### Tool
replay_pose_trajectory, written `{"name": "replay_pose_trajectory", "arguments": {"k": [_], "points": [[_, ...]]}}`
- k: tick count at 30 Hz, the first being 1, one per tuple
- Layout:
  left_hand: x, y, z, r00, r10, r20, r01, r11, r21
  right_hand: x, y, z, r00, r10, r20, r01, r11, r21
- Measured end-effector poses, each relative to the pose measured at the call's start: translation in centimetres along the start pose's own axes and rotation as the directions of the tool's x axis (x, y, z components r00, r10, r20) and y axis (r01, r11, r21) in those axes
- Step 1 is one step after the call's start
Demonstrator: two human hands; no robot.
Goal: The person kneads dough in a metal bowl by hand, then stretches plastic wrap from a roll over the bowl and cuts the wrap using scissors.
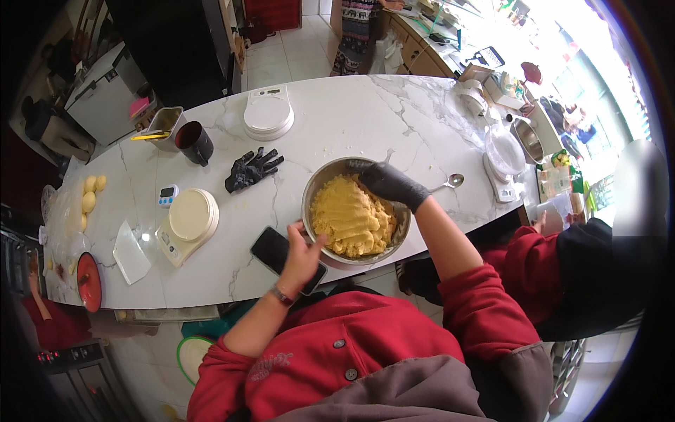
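Note:
A steel bowl [306,207] full of crumbly, yellow dough-like mixture [348,218] sits near the table's front edge. My bare left hand [302,253] grips its left rim, over a dark phone [271,250] lying on the table. In a black glove, my right hand [394,183] is at the mixture's upper right, fingers curled together; what they hold, if anything, is hidden. A spoon [455,180] lies right of the bowl. An empty black glove [253,169] rests behind the phone, and a cream scale [188,214] stands to the left.
Two more scales [268,112] [500,183], a black mug [194,143], timer [167,195], white tray [132,253], red lid [88,281] and yellow dough pieces [90,200] are around the marble table [365,112]. Co-workers stand at right [583,274], left [46,316] and back [351,35].

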State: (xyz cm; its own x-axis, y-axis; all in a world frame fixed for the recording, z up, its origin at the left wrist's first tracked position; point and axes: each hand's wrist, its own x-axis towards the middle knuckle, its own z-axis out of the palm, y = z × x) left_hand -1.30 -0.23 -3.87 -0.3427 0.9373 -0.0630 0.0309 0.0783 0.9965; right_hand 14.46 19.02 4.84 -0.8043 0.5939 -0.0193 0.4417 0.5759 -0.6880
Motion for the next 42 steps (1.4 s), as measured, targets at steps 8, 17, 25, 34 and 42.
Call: {"name": "replay_pose_trajectory", "arguments": {"k": [8, 17, 25, 34, 42], "points": [[12.5, 3.8, -0.9, 0.979, 0.14, 0.149, -0.164, 0.972, 0.168, -2.7, -0.4, 4.9, 0.989, 0.142, -0.047, -0.149, 0.966, -0.212], [4.7, 2.4, 1.7, 0.964, -0.022, -0.265, -0.042, 0.971, -0.234, -4.5, 1.2, -1.4, 0.863, 0.505, 0.034, -0.499, 0.838, 0.222], [4.8, 2.9, 1.8, 0.964, -0.022, -0.263, -0.021, 0.987, -0.158, -2.6, -0.3, 7.2, 0.952, 0.213, -0.219, -0.271, 0.919, -0.287], [4.6, 3.1, 0.8, 0.994, -0.024, -0.111, 0.011, 0.993, -0.116, -2.7, -0.8, 8.0, 0.927, -0.244, -0.286, 0.052, 0.838, -0.543], [6.4, 3.0, 0.2, 0.992, 0.124, 0.033, -0.125, 0.991, 0.041, -3.4, -1.0, 1.7, 0.959, 0.176, -0.224, -0.184, 0.983, -0.014]]}}
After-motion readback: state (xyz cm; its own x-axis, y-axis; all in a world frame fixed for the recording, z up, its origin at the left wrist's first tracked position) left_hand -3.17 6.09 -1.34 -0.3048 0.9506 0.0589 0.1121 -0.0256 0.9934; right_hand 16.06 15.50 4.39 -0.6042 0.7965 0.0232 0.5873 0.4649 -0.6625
